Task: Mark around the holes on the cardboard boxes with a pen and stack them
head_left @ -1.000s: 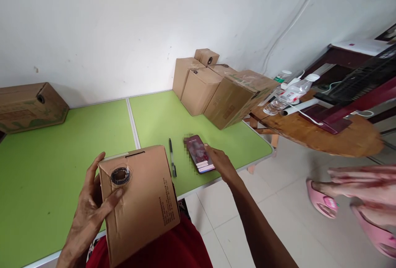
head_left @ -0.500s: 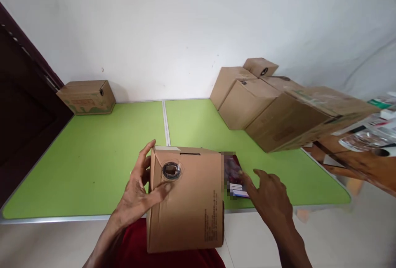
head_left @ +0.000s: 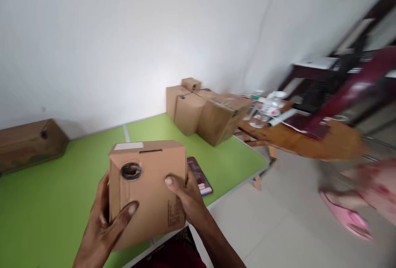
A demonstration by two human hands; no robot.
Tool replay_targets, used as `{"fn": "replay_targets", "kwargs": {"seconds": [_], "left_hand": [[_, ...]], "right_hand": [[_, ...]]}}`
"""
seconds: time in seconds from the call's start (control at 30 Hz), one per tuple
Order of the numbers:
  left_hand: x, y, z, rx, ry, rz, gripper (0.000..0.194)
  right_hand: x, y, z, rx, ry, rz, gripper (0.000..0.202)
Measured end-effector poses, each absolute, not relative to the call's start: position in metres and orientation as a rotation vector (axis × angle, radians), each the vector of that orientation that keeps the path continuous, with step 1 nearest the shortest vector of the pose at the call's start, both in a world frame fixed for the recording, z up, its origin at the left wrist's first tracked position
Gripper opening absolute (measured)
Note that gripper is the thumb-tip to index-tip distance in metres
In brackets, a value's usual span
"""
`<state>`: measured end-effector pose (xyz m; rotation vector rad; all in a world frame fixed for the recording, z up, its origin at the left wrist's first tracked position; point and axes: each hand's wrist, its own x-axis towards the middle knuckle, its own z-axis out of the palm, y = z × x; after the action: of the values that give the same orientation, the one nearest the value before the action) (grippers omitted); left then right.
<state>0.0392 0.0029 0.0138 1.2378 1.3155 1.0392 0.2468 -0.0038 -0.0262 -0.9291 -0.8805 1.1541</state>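
Note:
A brown cardboard box (head_left: pixel 151 193) with a black-rimmed round hole and a thin slot near its top is held up at the table's front edge. My left hand (head_left: pixel 107 226) grips its left side, thumb on the front face. On the right side, my right hand (head_left: pixel 188 195) holds the same box, its thumb also pressed on the front. Fingers of both hands are partly hidden behind the box. A phone (head_left: pixel 200 178) with a lit screen lies on the green table (head_left: pixel 235 164), just right of the box.
Several cardboard boxes (head_left: pixel 188 113) stand against the wall at the back right. Another carton (head_left: pixel 27 144) is at the left. Plastic bottles (head_left: pixel 274 105) stand on a wooden table (head_left: pixel 284 136). At the right, a person's foot in a pink slipper (head_left: pixel 346 216) shows.
My right hand has moved from beside the phone onto the box, which both hands now hold. The view has swung right, bringing the wooden table and the person's foot into sight.

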Motion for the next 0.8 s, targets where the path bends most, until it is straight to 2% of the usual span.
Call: {"fn": "replay_targets", "kwargs": {"seconds": [0.17,0.27,0.33,0.47,0.57,0.6,0.67,0.8], "left_hand": [[0.049,0.024,-0.007,1.456,1.172,0.796,0.090],[0.080,0.049,-0.002,1.701,1.003,0.591,0.073],[0.116,0.063,0.006,1.838,0.930,0.483,0.070],[0.219,0.078,0.002,1.997,0.815,0.557,0.059],[0.297,0.085,-0.026,2.053,0.794,0.582,0.059],[0.319,0.088,-0.037,2.077,0.793,0.589,0.058],[0.353,0.096,-0.055,2.118,0.792,0.589,0.044],[0.393,0.112,-0.077,2.178,0.794,0.562,0.043]], "right_hand": [[0.300,-0.003,-0.016,-0.945,-1.007,1.028,0.069],[0.349,-0.013,-0.011,-1.010,-1.057,0.959,0.072],[0.386,-0.022,-0.010,-1.080,-1.061,0.864,0.072],[0.459,-0.039,-0.017,-1.254,-0.969,0.565,0.060],[0.507,-0.041,-0.034,-1.372,-0.855,0.366,0.063],[0.520,-0.039,-0.042,-1.400,-0.822,0.330,0.066],[0.543,-0.032,-0.059,-1.432,-0.773,0.306,0.068],[0.574,-0.011,-0.085,-1.436,-0.713,0.326,0.055]]}}
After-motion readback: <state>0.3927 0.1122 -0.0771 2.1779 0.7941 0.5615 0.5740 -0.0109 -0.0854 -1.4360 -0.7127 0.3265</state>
